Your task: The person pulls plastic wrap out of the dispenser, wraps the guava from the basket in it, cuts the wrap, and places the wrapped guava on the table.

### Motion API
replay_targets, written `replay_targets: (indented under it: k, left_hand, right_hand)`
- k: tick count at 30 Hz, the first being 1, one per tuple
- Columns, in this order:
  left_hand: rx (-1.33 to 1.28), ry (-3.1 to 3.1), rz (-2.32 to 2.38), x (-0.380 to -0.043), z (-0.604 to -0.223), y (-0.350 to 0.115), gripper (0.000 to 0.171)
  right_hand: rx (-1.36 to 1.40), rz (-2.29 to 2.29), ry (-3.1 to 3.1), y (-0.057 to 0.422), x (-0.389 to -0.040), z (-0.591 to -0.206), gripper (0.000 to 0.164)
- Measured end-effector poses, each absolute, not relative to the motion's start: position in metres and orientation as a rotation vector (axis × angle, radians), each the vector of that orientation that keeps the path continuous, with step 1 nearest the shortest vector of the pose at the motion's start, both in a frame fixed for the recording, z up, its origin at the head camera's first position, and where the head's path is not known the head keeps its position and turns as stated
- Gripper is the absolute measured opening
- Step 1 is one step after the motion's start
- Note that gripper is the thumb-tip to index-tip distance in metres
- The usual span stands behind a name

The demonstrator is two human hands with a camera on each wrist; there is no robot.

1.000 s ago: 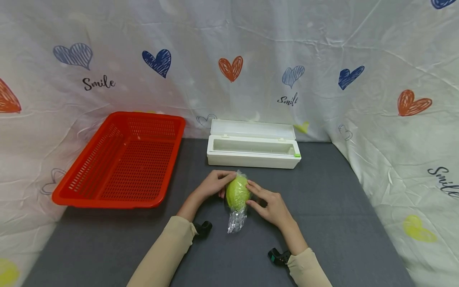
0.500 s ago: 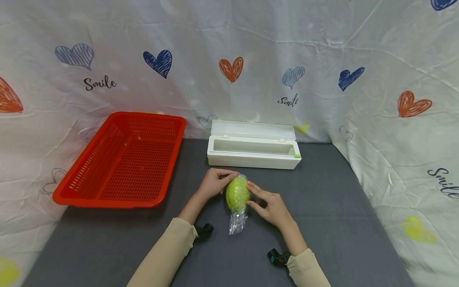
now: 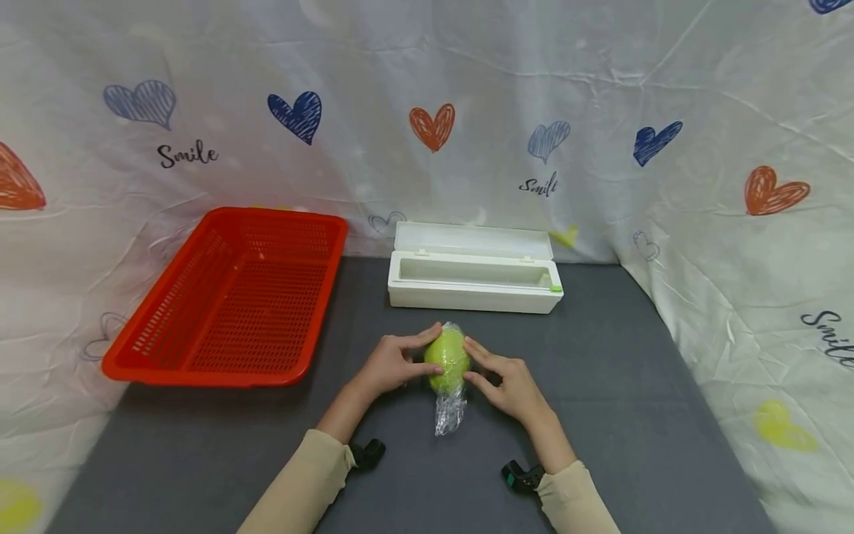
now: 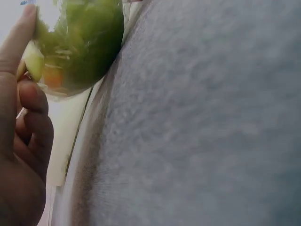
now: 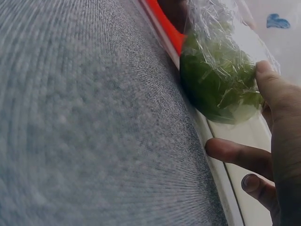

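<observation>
A yellow-green fruit (image 3: 445, 357), wrapped in clear plastic film, lies in the middle of the grey table. A crumpled tail of film (image 3: 450, 412) trails from its near end. My left hand (image 3: 394, 363) holds the fruit's left side between thumb and fingers. On the opposite side my right hand (image 3: 503, 380) grips it with the thumb near and the index finger farther up. The left wrist view shows the film shining over the fruit (image 4: 91, 42), low against the tabletop. In the right wrist view wrinkled film covers the fruit (image 5: 211, 82), and the lower fingers (image 5: 240, 155) stand off it.
Behind the hands stands a long white box (image 3: 475, 297) with its lid (image 3: 474, 239) raised and a small green tab at its right end. An orange-red perforated basket (image 3: 200, 377) is at the left. A white sheet printed with hearts hangs behind the table (image 3: 600, 445).
My left hand has shifted from the fruit's upper left end, its thumb coming down along the near left side. The fruit has moved slightly right. My right hand stays nearly in place.
</observation>
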State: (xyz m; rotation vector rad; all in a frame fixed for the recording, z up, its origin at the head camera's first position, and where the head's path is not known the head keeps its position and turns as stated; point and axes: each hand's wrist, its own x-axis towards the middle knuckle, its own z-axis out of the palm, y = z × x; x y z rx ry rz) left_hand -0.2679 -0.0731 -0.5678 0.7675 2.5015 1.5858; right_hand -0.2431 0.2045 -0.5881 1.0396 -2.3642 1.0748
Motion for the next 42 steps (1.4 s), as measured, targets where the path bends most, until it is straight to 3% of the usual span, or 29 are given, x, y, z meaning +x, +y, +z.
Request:
replay_targets:
  k: [5, 11, 14, 24, 32, 42]
  left_hand:
    - [0.834, 2.647, 1.464, -0.259, -0.567, -0.072, 0.076]
    - [0.683, 2.446, 1.537, -0.252, -0.572, -0.08, 0.107]
    - [0.636, 2.397, 1.514, -0.251, -0.574, -0.084, 0.112]
    - [0.622, 2.541, 1.531, -0.247, -0.58, -0.081, 0.101]
    - [0.873, 2.732, 1.585, -0.25, -0.586, -0.082, 0.065]
    - [0.888, 2.694, 1.656, -0.252, -0.588, -0.08, 0.063]
  right_hand:
    - [1.039, 1.087, -2.361, 0.206, -0.243, -0.591, 0.052]
    - [1.03, 1.119, -2.355, 0.202, -0.239, -0.593, 0.052]
    - [1.034, 1.154, -2.348, 0.2, -0.239, -0.592, 0.053]
    - [1.054, 1.189, -2.335, 0.201, -0.243, -0.592, 0.052]
    - [1.047, 1.197, -2.347, 0.201, -0.244, -0.592, 0.052]
    - [0.841, 1.47, -2.367, 0.201, -0.251, -0.578, 0.072]
